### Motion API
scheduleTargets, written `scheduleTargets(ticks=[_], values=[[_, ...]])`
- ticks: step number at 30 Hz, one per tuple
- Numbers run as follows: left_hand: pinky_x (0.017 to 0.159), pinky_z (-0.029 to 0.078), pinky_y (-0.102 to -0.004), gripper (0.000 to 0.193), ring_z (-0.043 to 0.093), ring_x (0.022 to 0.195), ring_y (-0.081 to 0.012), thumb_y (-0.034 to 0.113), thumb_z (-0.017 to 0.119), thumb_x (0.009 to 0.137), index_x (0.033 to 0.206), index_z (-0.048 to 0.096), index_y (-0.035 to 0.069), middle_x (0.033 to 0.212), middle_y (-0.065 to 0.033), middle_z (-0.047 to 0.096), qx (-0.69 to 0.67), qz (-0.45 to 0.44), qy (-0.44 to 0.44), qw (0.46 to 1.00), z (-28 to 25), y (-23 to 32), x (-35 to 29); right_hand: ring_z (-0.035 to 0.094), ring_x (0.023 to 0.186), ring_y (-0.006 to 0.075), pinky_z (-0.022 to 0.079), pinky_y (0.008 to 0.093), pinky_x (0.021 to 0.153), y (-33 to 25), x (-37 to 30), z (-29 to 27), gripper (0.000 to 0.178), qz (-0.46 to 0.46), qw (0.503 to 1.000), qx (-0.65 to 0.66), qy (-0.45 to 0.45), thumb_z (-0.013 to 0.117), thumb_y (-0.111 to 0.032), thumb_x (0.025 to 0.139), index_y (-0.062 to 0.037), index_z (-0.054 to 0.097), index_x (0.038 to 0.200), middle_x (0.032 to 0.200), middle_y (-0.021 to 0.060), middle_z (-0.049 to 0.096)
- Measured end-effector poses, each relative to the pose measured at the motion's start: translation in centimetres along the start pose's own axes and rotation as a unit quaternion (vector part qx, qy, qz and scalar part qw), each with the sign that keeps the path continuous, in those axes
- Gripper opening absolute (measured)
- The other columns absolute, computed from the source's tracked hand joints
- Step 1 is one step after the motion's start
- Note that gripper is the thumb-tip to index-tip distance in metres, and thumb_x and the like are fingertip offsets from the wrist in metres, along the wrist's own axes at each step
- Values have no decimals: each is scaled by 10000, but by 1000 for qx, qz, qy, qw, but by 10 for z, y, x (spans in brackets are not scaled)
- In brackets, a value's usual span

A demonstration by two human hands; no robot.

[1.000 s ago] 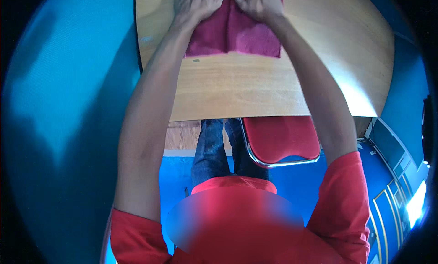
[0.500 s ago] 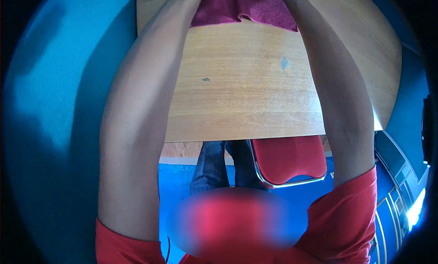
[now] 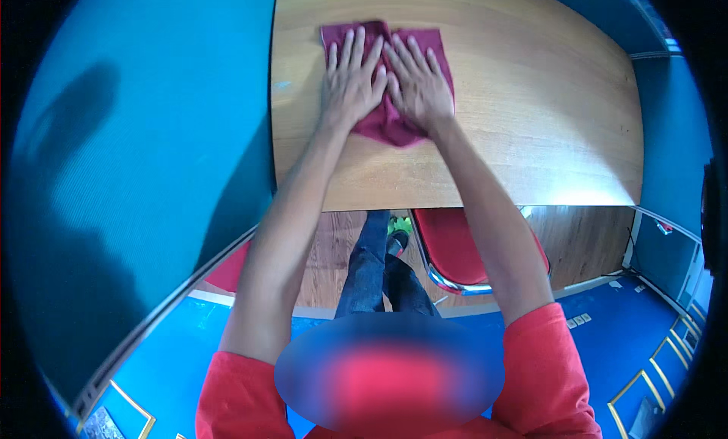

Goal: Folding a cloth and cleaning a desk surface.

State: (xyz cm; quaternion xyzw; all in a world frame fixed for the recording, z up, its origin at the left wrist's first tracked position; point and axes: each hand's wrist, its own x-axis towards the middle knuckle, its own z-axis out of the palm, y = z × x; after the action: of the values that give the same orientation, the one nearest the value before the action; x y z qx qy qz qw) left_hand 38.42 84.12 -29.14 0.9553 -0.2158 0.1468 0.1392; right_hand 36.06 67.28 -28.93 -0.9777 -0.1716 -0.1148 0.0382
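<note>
A maroon cloth (image 3: 394,130) lies bunched and creased on the wooden tabletop (image 3: 542,98), toward its left side. Both palms are pressed flat on it, side by side. My left hand (image 3: 350,84) rests on the cloth's left half with fingers stretched out and pointing away from me. On the right half lies my right hand (image 3: 419,86), its fingers apart and slanting to the far left. The two thumbs come close to each other in the middle. Part of the cloth is hidden under the hands.
Blue partition panels (image 3: 182,75) stand along the table's left side and at the right. Below the front edge is a red padded chair (image 3: 451,246) with a metal frame. Gold-edged frames (image 3: 637,397) lie on the blue floor (image 3: 553,355) at the lower right.
Both hands, cut off by the upper edge before, now show whole. The view has shifted, bringing the full cloth and more of the table and floor into sight.
</note>
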Motion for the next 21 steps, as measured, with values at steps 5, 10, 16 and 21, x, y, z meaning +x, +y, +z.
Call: scheduleTargets(ticks=[5, 10, 16, 21], values=[[1261, 185, -582, 639, 252, 1560, -372, 363, 510, 1004, 1587, 409, 121, 1669, -210, 295, -24, -9, -52, 998, -37, 37, -89, 257, 1567, 315, 172, 514, 1283, -42, -85, -28, 601, 2, 998, 33, -52, 374, -398, 1068, -109, 387, 1595, 1686, 103, 314], [1262, 181, -576, 681, 232, 1567, -376, 368, 533, 990, 1609, 371, 136, 1688, -200, 256, -55, -26, -95, 994, -73, 59, -161, 197, 1586, 336, 150, 539, 1282, -82, -152, -56, 633, -12, 994, 84, -71, 394, -421, 1063, -104, 356, 1609, 1713, 117, 241], [1267, 155, -574, 665, 177, 1588, -342, 375, 536, 999, 1616, 369, 193, 1712, -163, 206, -56, -56, -152, 985, -98, 56, -203, 167, 1592, 352, 148, 565, 1275, -116, -192, -79, 681, -31, 985, 109, -134, 435, -453, 1053, -92, 326, 1620, 1723, 138, 199], [1270, 145, -576, 682, 177, 1589, -337, 356, 541, 996, 1630, 343, 202, 1715, -155, 202, -44, -85, -126, 987, -99, 38, -184, 153, 1596, 347, 118, 569, 1278, -116, -158, -70, 680, -4, 979, 133, -153, 435, -488, 1053, -168, 305, 1639, 1720, 140, 204]])
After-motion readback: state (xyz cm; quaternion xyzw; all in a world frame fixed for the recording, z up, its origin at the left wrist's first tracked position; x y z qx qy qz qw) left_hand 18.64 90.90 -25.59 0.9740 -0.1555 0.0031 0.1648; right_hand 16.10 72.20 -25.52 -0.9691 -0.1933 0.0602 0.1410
